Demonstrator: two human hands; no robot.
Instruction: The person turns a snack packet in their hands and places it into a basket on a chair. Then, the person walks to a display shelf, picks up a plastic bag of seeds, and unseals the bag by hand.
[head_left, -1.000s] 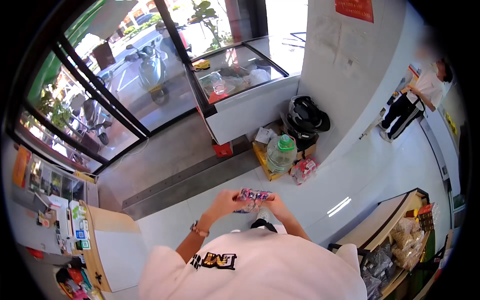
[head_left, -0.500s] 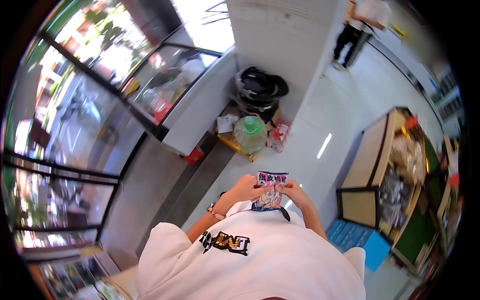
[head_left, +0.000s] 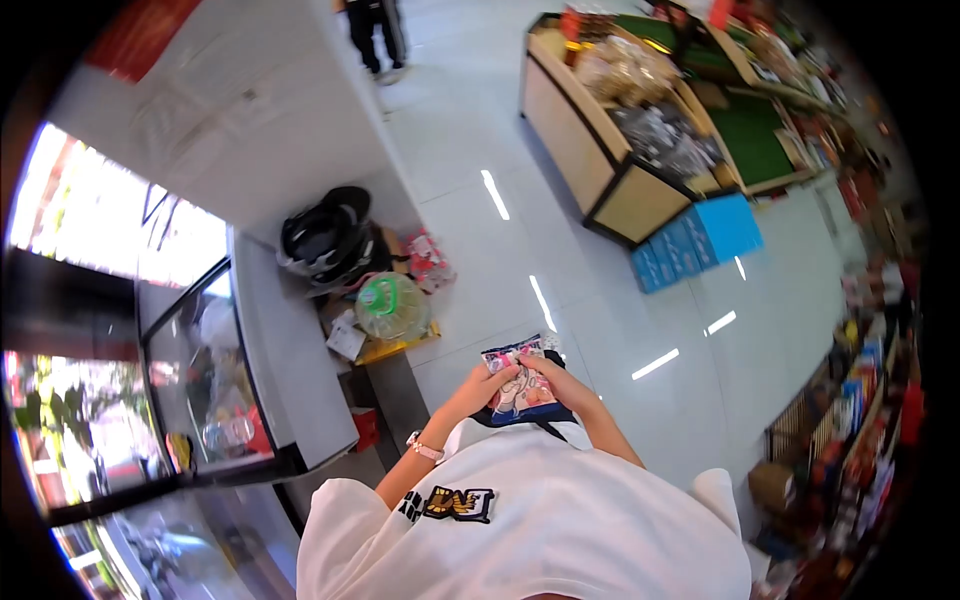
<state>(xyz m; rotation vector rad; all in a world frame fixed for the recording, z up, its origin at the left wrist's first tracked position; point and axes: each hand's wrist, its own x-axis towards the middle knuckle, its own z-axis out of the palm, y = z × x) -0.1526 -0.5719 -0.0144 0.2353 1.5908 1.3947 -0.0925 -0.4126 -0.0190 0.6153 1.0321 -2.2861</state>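
Note:
A small printed snack bag, pink and white with dark blue edges, is held in front of my waist. My left hand is closed on its left side, with the thumb across the front. From the right, my right hand grips the upper part, its thumb close to the left one. My fingers behind the bag are hidden, and I cannot tell whether it is torn open. A pink band circles my left wrist.
A large clear bottle with a green cap stands by the pillar, beside black helmets. Bright blue boxes sit against a wooden display bin. Stocked shelves line the right, and a person stands far ahead.
My view has turned to the right, so the pillar, bottle and display bin appear further left. Both hands still hold the bag; my right hand now reaches further over its top.

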